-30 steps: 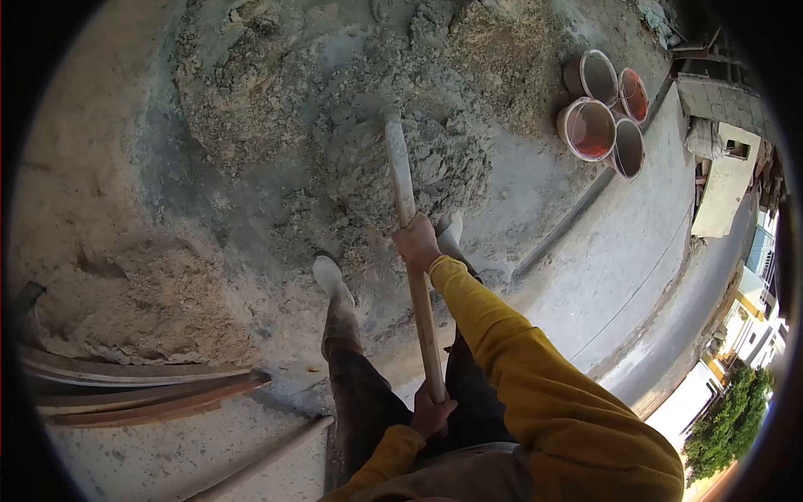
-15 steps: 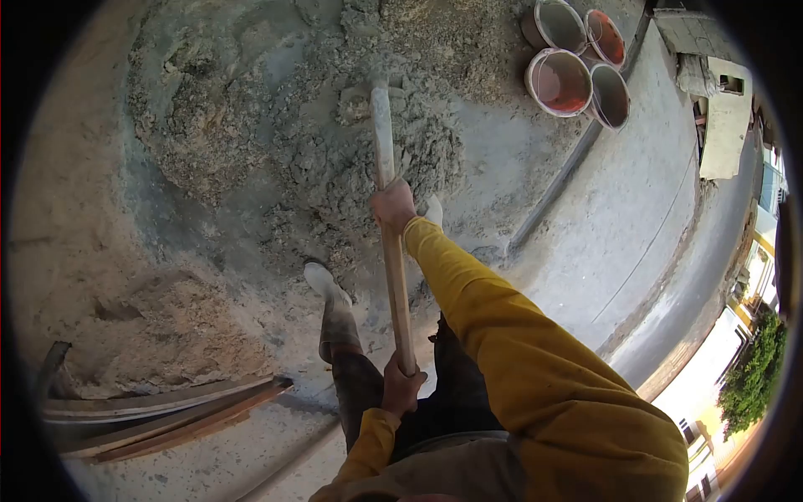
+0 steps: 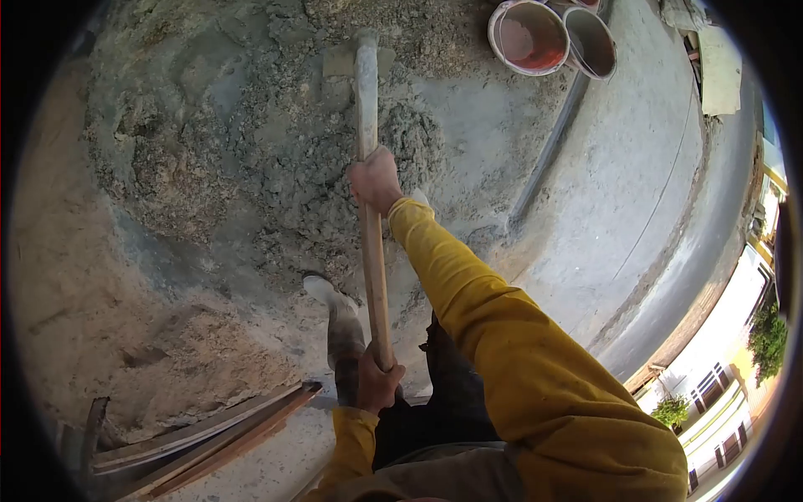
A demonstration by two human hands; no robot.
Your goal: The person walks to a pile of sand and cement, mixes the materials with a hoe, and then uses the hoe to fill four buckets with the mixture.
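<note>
from the head view, i see both bare hands closed around the long wooden handle of a hoe (image 3: 374,251). the right hand (image 3: 375,179) grips it just above the middle of the frame, fingers wrapped around the shaft; the left hand (image 3: 380,382) is clenched near its lower end, bottom centre. the handle runs almost straight up my picture, its upper stretch coated in pale grey, to a flat blade (image 3: 339,63) at top centre. that blade lies against a spread of wet grey mortar (image 3: 293,167), lumpy and rough, which fills the upper left and upper middle. both arms wear yellow sleeves, the right sleeve (image 3: 535,360) stretching in from the lower right.

below the mortar i can make out a pale, dirty boot (image 3: 335,309) left of the handle, and the tip of another (image 3: 420,197) beside the right cuff. a sandy heap (image 3: 180,360) sits lower left, with long wooden planks (image 3: 226,443) under it in my frame.

at upper right, a bucket with a reddish inside (image 3: 529,38) touches a darker bucket (image 3: 590,43), and a third is cut off by the top edge. a straight groove (image 3: 548,151) runs down the concrete from them. buildings (image 3: 711,402) and green foliage (image 3: 767,341) show far right.
</note>
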